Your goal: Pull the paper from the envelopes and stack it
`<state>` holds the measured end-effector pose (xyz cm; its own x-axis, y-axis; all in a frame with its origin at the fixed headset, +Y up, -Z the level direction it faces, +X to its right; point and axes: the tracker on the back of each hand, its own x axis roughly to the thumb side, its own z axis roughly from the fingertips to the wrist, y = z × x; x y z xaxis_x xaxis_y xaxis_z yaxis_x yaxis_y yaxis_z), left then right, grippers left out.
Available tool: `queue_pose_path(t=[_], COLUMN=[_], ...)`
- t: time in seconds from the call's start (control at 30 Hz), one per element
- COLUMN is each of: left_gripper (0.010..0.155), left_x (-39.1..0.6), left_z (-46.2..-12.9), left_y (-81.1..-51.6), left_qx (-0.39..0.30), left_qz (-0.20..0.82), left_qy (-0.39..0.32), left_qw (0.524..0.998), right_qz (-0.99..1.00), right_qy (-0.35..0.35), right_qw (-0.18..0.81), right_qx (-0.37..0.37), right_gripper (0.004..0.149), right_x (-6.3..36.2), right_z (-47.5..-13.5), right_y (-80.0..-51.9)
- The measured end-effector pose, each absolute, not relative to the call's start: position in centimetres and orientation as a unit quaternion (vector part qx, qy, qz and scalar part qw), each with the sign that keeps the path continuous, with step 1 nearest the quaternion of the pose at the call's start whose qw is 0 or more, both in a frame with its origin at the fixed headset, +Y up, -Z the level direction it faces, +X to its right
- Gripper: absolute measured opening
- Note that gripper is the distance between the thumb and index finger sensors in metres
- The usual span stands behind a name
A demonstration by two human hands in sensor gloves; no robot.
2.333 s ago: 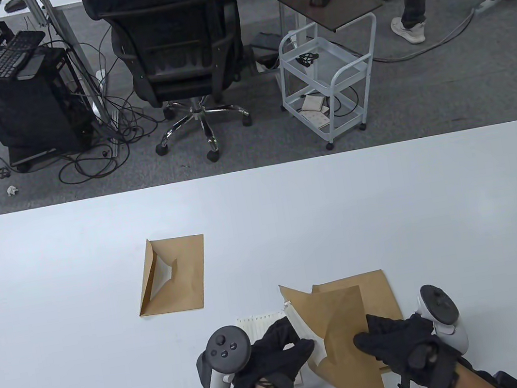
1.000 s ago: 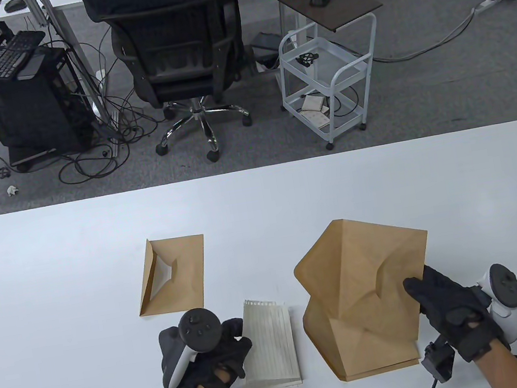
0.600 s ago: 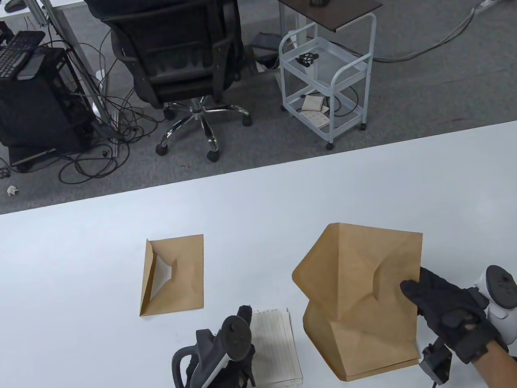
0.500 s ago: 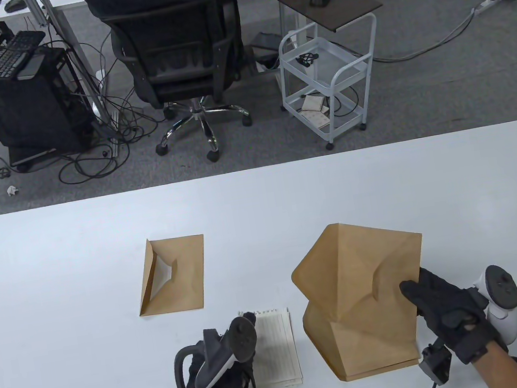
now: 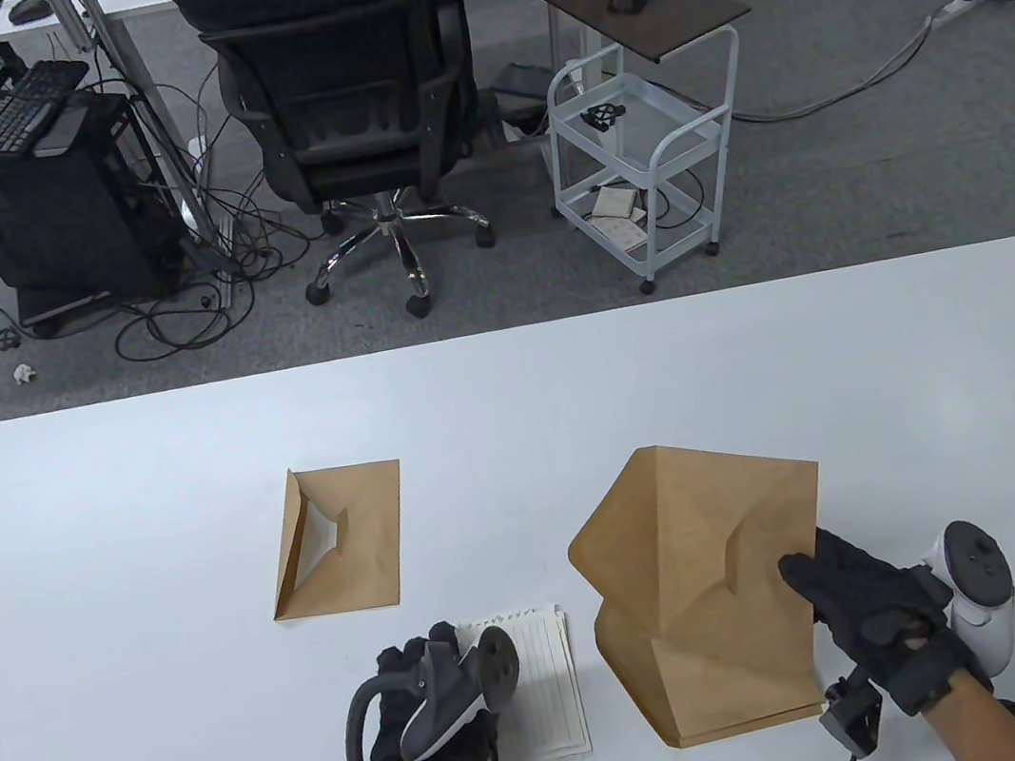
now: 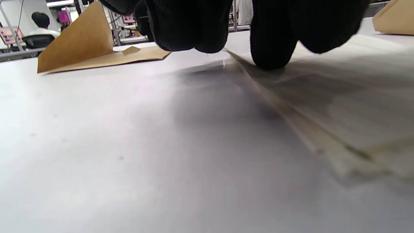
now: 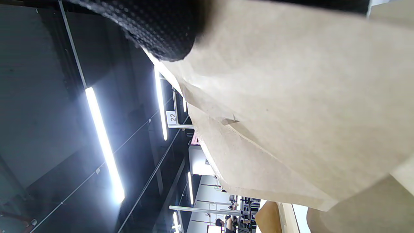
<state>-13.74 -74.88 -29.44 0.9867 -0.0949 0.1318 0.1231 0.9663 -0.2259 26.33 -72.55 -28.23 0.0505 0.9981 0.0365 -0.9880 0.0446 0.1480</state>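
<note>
My right hand (image 5: 834, 584) grips the right edge of a crumpled brown envelope (image 5: 700, 533) and holds it tilted above the table. In the right wrist view this envelope (image 7: 291, 97) fills the frame under a fingertip (image 7: 158, 32). A second brown envelope (image 5: 713, 704) lies flat beneath it. A small stack of lined paper (image 5: 546, 683) lies to the left. My left hand (image 5: 422, 664) stands on its side against the stack's left edge. In the left wrist view its fingertips (image 6: 271, 51) touch the paper stack (image 6: 323, 106). A third envelope (image 5: 340, 542) lies further left with its flap open.
The white table (image 5: 106, 521) spreads wide to the left, right and back. The open-flap envelope also shows in the left wrist view (image 6: 87, 45). Beyond the far edge stand an office chair (image 5: 349, 107) and a white cart (image 5: 644, 147).
My left hand has turned onto its side and settled against the paper stack's left edge. My right hand keeps its grip on the lifted envelope, which has drifted slightly left.
</note>
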Motion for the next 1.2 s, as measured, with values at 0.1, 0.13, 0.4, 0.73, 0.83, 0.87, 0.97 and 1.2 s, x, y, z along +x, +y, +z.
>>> queue_pose_path(t=[0.1, 0.13, 0.4, 0.73, 0.83, 0.87, 0.97, 1.2], left_gripper=[0.048, 0.050, 0.068, 0.079, 0.080, 0.079, 0.079, 0.078], left_x=[-13.9, -13.8, -13.3, -15.2, -15.6, -15.7, -15.8, -15.8], left_z=[-29.5, -29.5, -29.3, -27.2, -26.6, -26.3, -26.1, -25.8], left_y=[-74.9, -74.9, -72.8, -68.8, -69.2, -69.5, -70.3, -71.1], left_qx=[-0.119, -0.128, -0.118, 0.094, 0.136, 0.141, 0.125, 0.104], left_qz=[-0.048, -0.049, -0.056, 0.006, -0.001, -0.002, -0.003, 0.000], left_qy=[-0.061, -0.063, -0.087, -0.108, -0.114, -0.113, -0.115, -0.117], left_qw=[0.990, 0.989, 0.988, 0.990, 0.984, 0.984, 0.985, 0.988], right_qz=[0.688, 0.688, 0.686, 0.691, 0.692, 0.692, 0.693, 0.704], right_qy=[0.040, 0.040, 0.041, 0.072, 0.081, 0.083, 0.087, 0.099], right_qw=[0.721, 0.721, 0.723, 0.716, 0.714, 0.714, 0.713, 0.702], right_qx=[0.068, 0.068, 0.070, 0.071, 0.068, 0.067, 0.064, 0.046], right_gripper=[0.048, 0.048, 0.049, 0.052, 0.053, 0.053, 0.054, 0.060], right_x=[26.3, 26.3, 26.3, 26.1, 26.0, 26.0, 26.1, 26.2], right_z=[-28.2, -28.2, -28.2, -28.1, -28.1, -28.2, -28.2, -28.5], right_y=[-72.5, -72.5, -72.4, -72.4, -72.4, -72.4, -72.5, -72.9])
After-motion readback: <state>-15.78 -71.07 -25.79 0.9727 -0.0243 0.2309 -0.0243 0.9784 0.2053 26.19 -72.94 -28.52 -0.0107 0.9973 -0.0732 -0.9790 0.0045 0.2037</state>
